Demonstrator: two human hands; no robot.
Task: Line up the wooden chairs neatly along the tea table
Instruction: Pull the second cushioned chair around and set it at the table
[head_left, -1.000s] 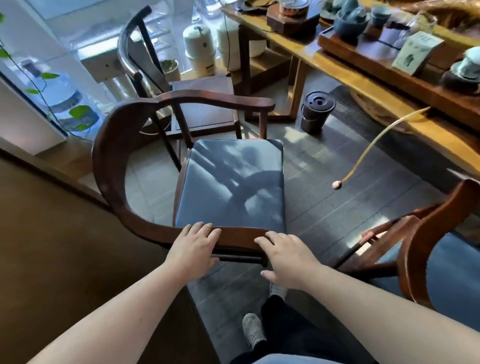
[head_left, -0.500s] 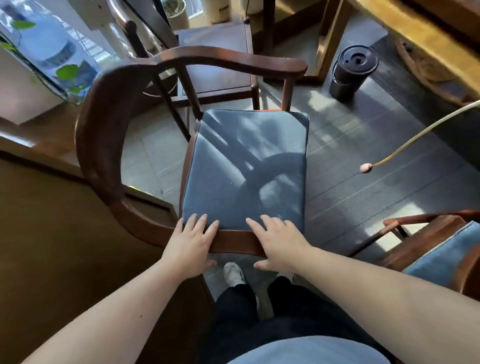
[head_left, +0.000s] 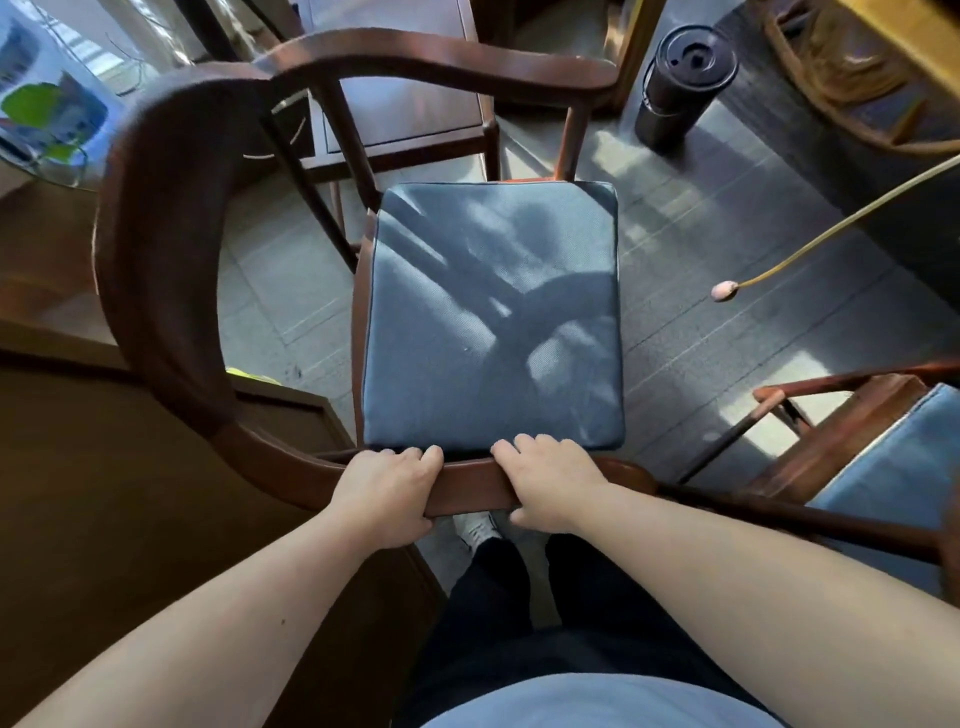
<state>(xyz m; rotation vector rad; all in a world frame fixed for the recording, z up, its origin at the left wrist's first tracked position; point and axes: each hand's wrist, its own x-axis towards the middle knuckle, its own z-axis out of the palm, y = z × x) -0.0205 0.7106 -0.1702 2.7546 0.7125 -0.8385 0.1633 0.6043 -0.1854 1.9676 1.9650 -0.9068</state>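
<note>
A dark wooden armchair (head_left: 156, 249) with a curved rail and a blue seat cushion (head_left: 493, 317) stands right in front of me. My left hand (head_left: 384, 493) and my right hand (head_left: 550, 483) both grip the near arm rail of this chair, fingers curled over its top. A second wooden chair (head_left: 405, 88) with a bare seat stands just beyond it. At the right edge a third chair (head_left: 852, 441) with a blue cushion shows in part. The tea table's yellow wood edge (head_left: 914, 21) sits at the top right corner.
A black cylindrical bin (head_left: 680, 83) stands on the grey tiled floor near the table leg. A thin yellow cord with a pink tip (head_left: 724, 291) hangs over the floor at right. A brown wooden cabinet (head_left: 104, 519) fills the left. My legs and a white shoe (head_left: 478, 525) are below the chair.
The view has tipped down and closed in on the chair. My fingers, laid flat on the rail before, now curl over it in a grip. The table top has left the view.
</note>
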